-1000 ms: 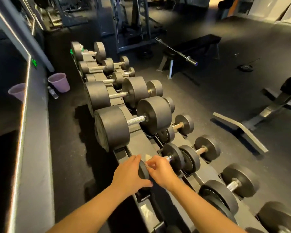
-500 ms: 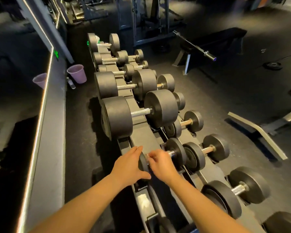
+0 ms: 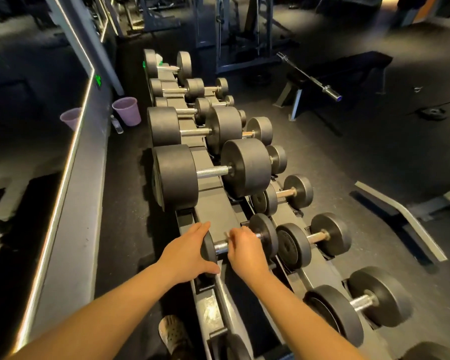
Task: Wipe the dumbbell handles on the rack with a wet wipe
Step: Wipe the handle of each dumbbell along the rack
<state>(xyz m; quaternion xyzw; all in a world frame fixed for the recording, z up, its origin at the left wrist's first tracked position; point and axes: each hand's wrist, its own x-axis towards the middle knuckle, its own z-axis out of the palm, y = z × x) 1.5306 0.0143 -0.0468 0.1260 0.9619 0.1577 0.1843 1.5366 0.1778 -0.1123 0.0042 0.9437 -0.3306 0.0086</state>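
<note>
Now in hand: the handle point(image 3: 220, 247) of the small dumbbell point(image 3: 265, 236), on the upper rail of the rack point(image 3: 213, 203) close in at 12 o'clock, is judged to be the one being wiped.
Right hand point(image 3: 244, 249): fingers are curled round that handle; a pale sliver above them is taken for the wet wipe point(image 3: 226, 234), though it is too small to be sure.
Left hand point(image 3: 190, 252): laid flat with straight fingers against the outer head at 11 o'clock, nothing gripped — the dumbbell is judged to be steadied by it.
Done so far: cannot be told; no wet sheen is made out on any handle.
Left to do: judged to be most of the job — the large dumbbells point(image 3: 176, 175) toward 12 o'clock and the lower-tier dumbbells point(image 3: 294, 245) from 1 to 4 o'clock are touched by neither hand.
Edges: the handle is hemmed by its two heads, so only short strokes are allowed; a lower-tier head sits just beside at 3 o'clock.
Open room: bare rail is seen between the small dumbbell and the nearest large one; floor point(image 3: 335, 157) lies open at 2 o'clock, while 9 o'clock is closed by a mirrored wall point(image 3: 24, 139).
</note>
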